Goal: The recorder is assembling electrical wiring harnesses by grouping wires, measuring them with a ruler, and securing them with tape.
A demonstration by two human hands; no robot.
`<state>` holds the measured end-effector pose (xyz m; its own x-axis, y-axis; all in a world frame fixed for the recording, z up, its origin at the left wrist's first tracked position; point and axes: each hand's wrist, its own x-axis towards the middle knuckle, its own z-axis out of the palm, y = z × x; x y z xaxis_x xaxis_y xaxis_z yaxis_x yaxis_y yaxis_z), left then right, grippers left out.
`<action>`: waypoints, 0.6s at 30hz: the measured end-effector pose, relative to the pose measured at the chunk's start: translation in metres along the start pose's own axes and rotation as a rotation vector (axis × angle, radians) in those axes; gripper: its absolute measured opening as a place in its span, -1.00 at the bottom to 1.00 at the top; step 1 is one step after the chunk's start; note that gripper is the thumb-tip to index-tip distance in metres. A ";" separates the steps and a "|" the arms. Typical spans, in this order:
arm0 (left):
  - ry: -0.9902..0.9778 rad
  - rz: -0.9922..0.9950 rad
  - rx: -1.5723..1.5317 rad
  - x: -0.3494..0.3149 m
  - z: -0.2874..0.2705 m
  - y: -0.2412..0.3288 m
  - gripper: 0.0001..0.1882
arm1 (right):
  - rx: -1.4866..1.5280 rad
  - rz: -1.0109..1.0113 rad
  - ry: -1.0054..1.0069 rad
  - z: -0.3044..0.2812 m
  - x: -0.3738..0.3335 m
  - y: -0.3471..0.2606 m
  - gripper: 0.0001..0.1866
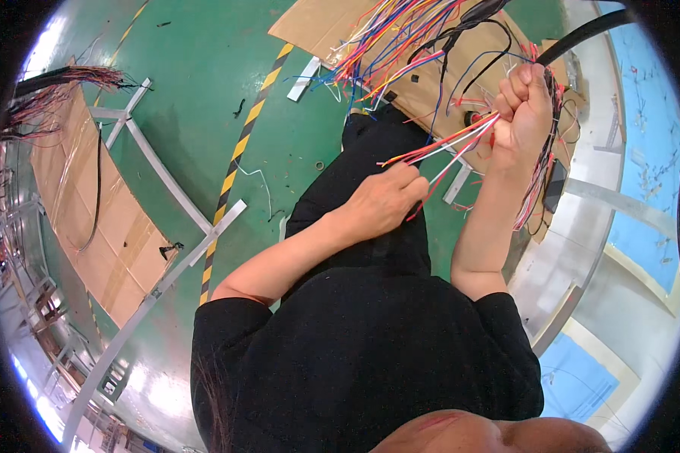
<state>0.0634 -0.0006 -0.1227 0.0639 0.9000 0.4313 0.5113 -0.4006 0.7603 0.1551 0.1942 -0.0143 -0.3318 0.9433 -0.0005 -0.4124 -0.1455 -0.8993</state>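
Observation:
A small bunch of red, white and yellow wires [461, 139] stretches between my two hands. My right hand [523, 113] is closed in a fist around one end of it, raised beside a thick black cable [586, 34]. Lower and to the left, my left hand [389, 198] is closed on the loose ends, some of which poke out past the fingers. More thin wires hang down behind my right wrist. Beyond my hands, a large fan of colored wires [389, 38] spreads from a black-wrapped harness [455, 34] over a cardboard sheet [302, 26].
At the left, another cardboard-topped stand [102, 219] with a metal frame [166, 162] bears a second wire bundle [68, 79]. Yellow-and-black tape [242, 155] runs along the green floor [276, 136]. Blue sheets [646, 151] lie on a surface at the right.

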 end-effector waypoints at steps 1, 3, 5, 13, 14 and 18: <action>-0.018 -0.047 0.028 -0.001 -0.005 -0.004 -0.91 | 0.000 -0.001 0.002 0.001 -0.001 0.001 -0.73; 0.025 -0.047 0.150 0.008 -0.022 -0.016 -0.93 | -0.073 -0.029 0.050 0.002 -0.001 0.002 -0.72; 0.138 -0.112 0.208 0.030 -0.046 -0.017 -0.80 | -0.101 -0.025 0.032 0.001 -0.001 -0.001 -0.71; -0.465 -0.594 -1.473 0.058 -0.013 -0.017 -0.59 | -0.127 -0.004 -0.048 -0.005 0.000 -0.003 -0.69; -0.484 -0.638 -1.500 0.051 -0.013 -0.014 -0.63 | -0.134 -0.012 -0.023 -0.007 0.001 -0.004 -0.70; -0.474 -0.718 -1.621 0.040 -0.020 0.002 -0.69 | -0.171 -0.011 -0.020 -0.009 0.002 -0.009 -0.70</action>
<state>0.0501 0.0316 -0.0943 0.5875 0.8042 -0.0893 -0.6694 0.5451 0.5048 0.1655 0.1997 -0.0104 -0.3457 0.9382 0.0168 -0.2658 -0.0807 -0.9606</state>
